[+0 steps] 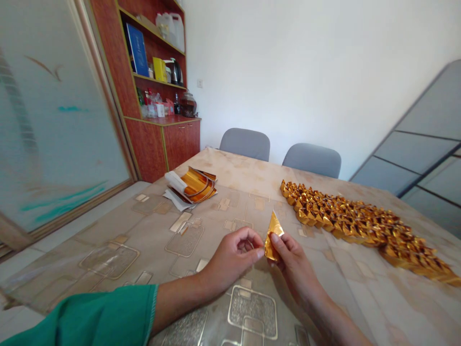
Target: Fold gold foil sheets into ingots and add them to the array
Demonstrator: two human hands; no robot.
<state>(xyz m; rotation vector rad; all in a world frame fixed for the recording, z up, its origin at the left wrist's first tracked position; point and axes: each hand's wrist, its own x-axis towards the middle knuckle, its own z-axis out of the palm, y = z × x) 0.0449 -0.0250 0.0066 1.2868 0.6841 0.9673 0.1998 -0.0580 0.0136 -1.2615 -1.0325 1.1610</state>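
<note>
The folded foil (pixel 273 227), pinched in the right hand's (pixel 293 262) grip above the near table (pixel 248 180), could crease if squeezed hard; whether the left hand's (pixel 230 254) curled grip holds anything, I cannot tell.

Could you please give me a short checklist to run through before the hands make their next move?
1. Folded gold foil piece held by the right hand: ok.
2. Left hand close beside the piece: ok.
3. Left thumb touching the piece: cannot tell.
4. Loose foil sheets on the table, apart from both hands: ok.
5. Rows of folded pieces apart from the right hand: ok.
6. Folds on the piece's far side: cannot tell, hidden.
</note>
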